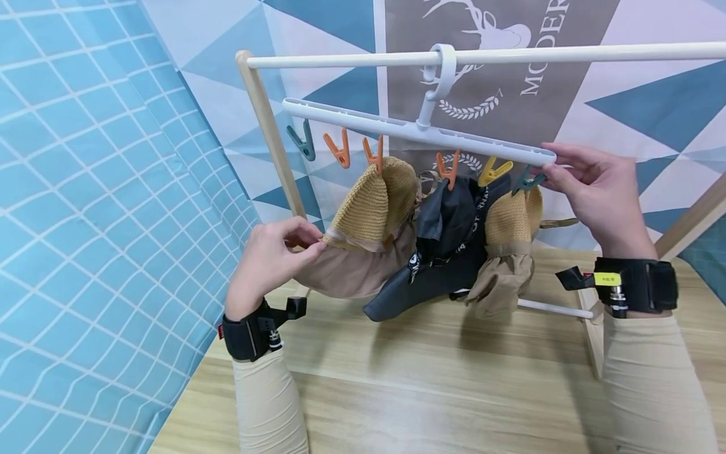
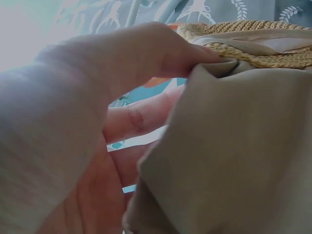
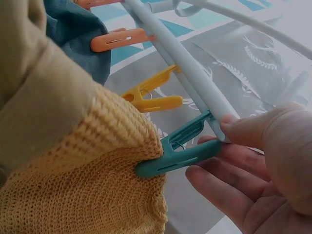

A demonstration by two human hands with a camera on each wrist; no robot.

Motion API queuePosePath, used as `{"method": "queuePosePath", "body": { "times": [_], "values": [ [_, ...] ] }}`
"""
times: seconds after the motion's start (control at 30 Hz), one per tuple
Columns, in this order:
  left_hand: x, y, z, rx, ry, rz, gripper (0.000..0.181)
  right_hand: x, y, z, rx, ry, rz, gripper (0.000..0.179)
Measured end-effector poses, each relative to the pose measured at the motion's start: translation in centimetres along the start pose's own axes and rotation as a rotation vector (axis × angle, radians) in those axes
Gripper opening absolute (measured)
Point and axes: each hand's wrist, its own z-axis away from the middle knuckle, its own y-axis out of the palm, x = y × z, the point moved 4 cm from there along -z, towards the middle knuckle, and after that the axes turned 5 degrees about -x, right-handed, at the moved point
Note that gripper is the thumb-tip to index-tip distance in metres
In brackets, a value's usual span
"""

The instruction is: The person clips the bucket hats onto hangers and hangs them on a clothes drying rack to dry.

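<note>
In the head view my left hand (image 1: pixel 275 261) pinches the edge of a straw hat (image 1: pixel 363 208) with a beige cloth brim. An orange clip (image 1: pixel 373 153) grips this hat from above. In the left wrist view, thumb and fingers hold the folded brim cloth (image 2: pixel 234 136). My right hand (image 1: pixel 601 189) pinches the right end of a pale blue clip hanger (image 1: pixel 363 120), which tilts down to the right. Beside its fingers, a teal clip (image 3: pixel 180 158) holds a second straw hat (image 3: pixel 97 161). Between the two straw hats hangs a dark hat (image 1: pixel 442 233), gripped by another orange clip (image 1: pixel 448 169).
The hanger's hook circles the white rod (image 1: pixel 340 60) of a wooden rack (image 1: pixel 272 132). At the left, a teal clip (image 1: pixel 303 140) and an orange clip (image 1: pixel 338 149) hang with nothing in them. A wooden table (image 1: pixel 397 384) lies below. Blue checked cloth (image 1: pixel 102 189) covers the left side.
</note>
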Motion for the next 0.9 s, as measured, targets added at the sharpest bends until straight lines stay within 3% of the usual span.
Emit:
{"method": "queuePosePath", "body": {
  "times": [0.1,0.27,0.43,0.5,0.77,0.87,0.9],
  "values": [
    [-0.1,0.1,-0.1,-0.006,0.002,0.02,0.007,-0.2,-0.2,0.6,0.016,0.021,0.001,0.042],
    [-0.1,0.3,-0.2,-0.013,0.001,0.034,0.011,-0.1,-0.7,2.4,0.0,0.039,-0.099,0.048],
    [-0.1,0.5,-0.3,-0.017,0.002,0.052,0.011,0.3,-1.5,5.2,-0.069,-0.046,-0.251,0.047],
    [-0.1,0.6,-0.3,-0.013,0.011,0.06,0.011,0.4,-1.8,6.4,-0.1,-0.085,-0.264,0.046],
    [0.1,0.8,-0.5,-0.011,0.021,0.042,0.013,2.3,-3.3,8.9,-0.253,-0.225,-0.199,0.048],
    [-0.1,0.8,-0.5,-0.004,0.024,0.051,0.014,3.2,-4.2,9.4,-0.384,-0.286,-0.101,0.051],
    [-0.2,0.8,-0.5,-0.003,0.025,0.053,0.014,3.5,-4.5,9.7,-0.43,-0.297,-0.006,0.052]
  ]
}}
